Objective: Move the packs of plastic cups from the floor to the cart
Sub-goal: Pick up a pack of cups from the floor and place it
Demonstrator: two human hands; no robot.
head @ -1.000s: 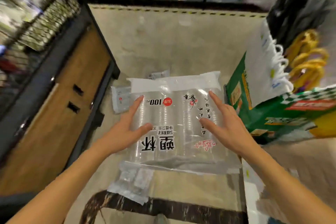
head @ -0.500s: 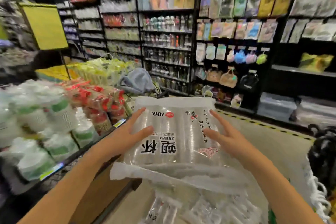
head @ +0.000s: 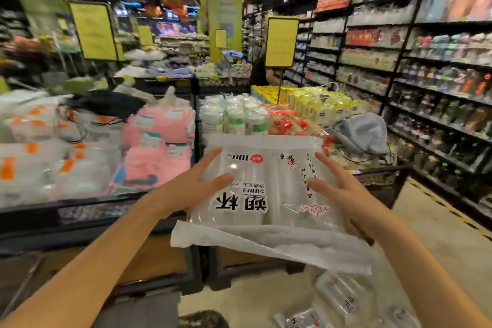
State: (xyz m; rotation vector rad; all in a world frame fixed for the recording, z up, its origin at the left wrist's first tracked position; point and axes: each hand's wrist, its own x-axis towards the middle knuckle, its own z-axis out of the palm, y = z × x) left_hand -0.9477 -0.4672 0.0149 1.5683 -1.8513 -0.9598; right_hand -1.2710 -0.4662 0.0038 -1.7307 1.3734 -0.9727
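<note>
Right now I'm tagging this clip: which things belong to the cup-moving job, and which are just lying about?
Job: pack of cups held between left hand and right hand; more packs on the floor.
Lying about: pink packs, grey cap, yellow sign.

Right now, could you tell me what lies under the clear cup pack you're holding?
More clear plastic cup packs lie on the beige floor below the held pack; it may cover others.

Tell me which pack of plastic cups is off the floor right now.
The large pack held between the left hand and right hand; the smaller packs lie on the floor below.
</note>
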